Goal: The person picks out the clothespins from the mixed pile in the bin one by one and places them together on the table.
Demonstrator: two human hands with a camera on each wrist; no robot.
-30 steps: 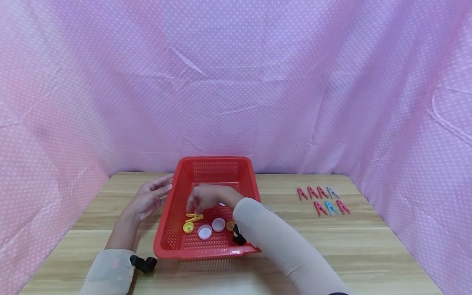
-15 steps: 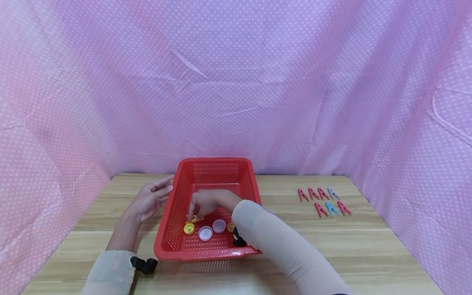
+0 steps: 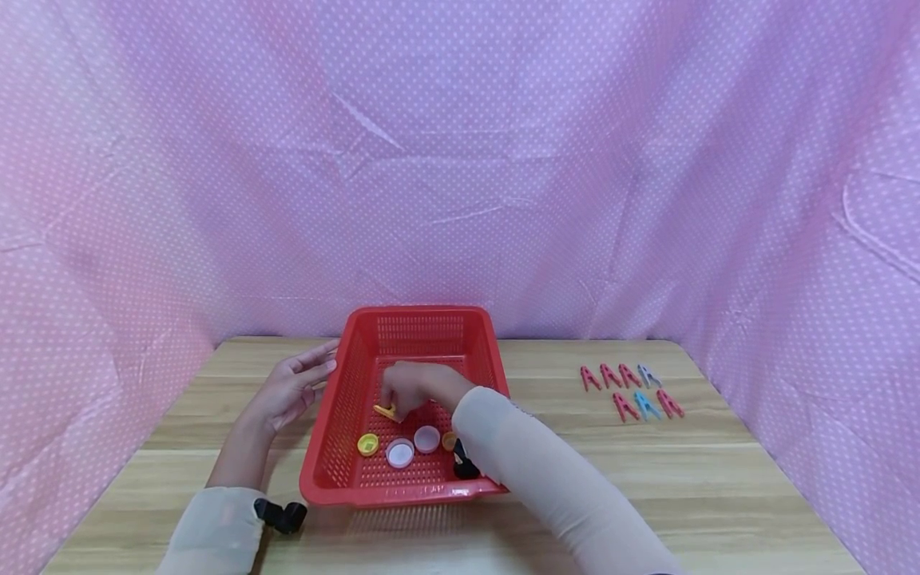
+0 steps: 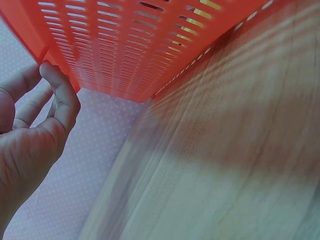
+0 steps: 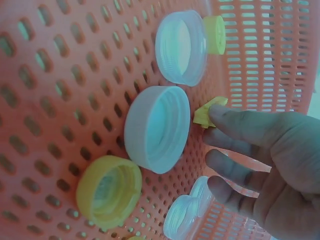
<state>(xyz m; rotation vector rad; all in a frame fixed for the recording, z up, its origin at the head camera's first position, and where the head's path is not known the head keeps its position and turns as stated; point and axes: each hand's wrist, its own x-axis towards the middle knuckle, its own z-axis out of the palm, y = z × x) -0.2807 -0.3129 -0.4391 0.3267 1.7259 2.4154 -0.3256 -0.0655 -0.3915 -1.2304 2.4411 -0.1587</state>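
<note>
A red plastic basket [image 3: 402,493] with slotted walls stands on the table. My right hand [image 3: 415,389] reaches down inside it and pinches a yellow clothespin [image 3: 384,412] between thumb and fingers. In the right wrist view, one end of the clothespin [image 5: 210,113] shows at the thumb tip and the rest is hidden. Bottle caps lie on the basket floor near that hand: a yellow cap [image 3: 368,445], a pink-rimmed cap [image 3: 399,454] and a pale pink cap [image 3: 427,439]. My left hand [image 3: 287,387] has its fingertips at the basket's left rim, fingers extended and spread.
Pink clothespins [image 3: 629,377], a blue clothespin [image 3: 646,405] and a grey clothespin [image 3: 649,375] lie in two rows on the wooden table [image 3: 711,487], right of the basket. Behind the table hangs a pink dotted cloth [image 3: 460,176]. An orange-yellow cap [image 3: 449,441] sits beside my right wrist.
My right hand went down to the yellow clothespin, took it between its fingers and shifted it slightly right and away from the yellow cap. The left hand has stayed at the rim.
</note>
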